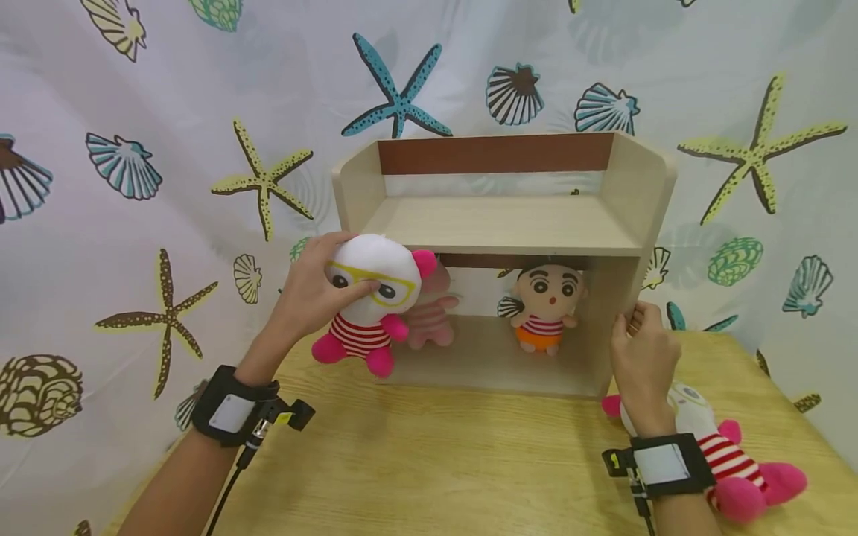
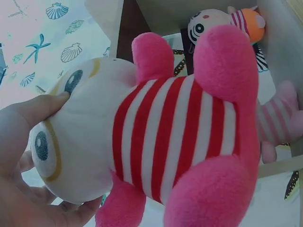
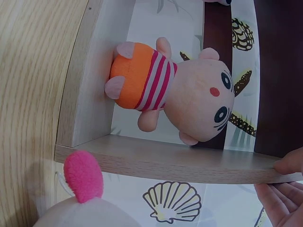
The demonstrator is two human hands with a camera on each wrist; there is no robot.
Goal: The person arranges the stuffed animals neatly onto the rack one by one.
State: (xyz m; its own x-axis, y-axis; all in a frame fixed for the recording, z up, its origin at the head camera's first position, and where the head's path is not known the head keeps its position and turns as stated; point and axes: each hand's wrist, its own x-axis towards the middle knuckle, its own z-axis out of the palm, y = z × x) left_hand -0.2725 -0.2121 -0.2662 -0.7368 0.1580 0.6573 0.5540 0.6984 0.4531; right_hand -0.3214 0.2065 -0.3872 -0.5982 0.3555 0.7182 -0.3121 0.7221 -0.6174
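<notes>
"Biggest thing first?"

"A white cloth [image 1: 288,74] at the back. Hangs with big sea stars [image 1: 398,104] and shells [image 1: 515,97] printed on it."

"Next?"

"A yellow wood table [image 1: 429,461]. Then a pale wood shelf [image 1: 509,223]. Stands on the table, with a top part and a bottom part."

"And toys?"

"A white-headed toy [image 1: 365,324] with yellow glasses, a red and white striped shirt and pink feet. Tips a bit to one side, at the left front of the shelf. Covers some of the bottom part."

"Any more like that?"

"Yes, a second striped toy [image 1: 731,458]. Lies on the table, to the right of the shelf, partly under the view of the right arm [image 1: 685,515]."

"Inside the shelf?"

"A doll [image 1: 543,313] with orange pants. Sits upright in the bottom part, near the right wall, and faces front. Also a pink toy [image 1: 432,316], near the left. Hides partly behind the white-headed toy, so hard to tell what kind."

"And the left hand [image 1: 311,286]?"

"Holds the white-headed toy by the head. Thumb on the face, fingers bent behind."

"The right hand [image 1: 645,353]?"

"Pinches the front edge of the shelf's right wall. Thumb inside, fingers outside."

"Smallest?"

"Two black wrist bands [image 1: 234,406], one on each arm."
</notes>
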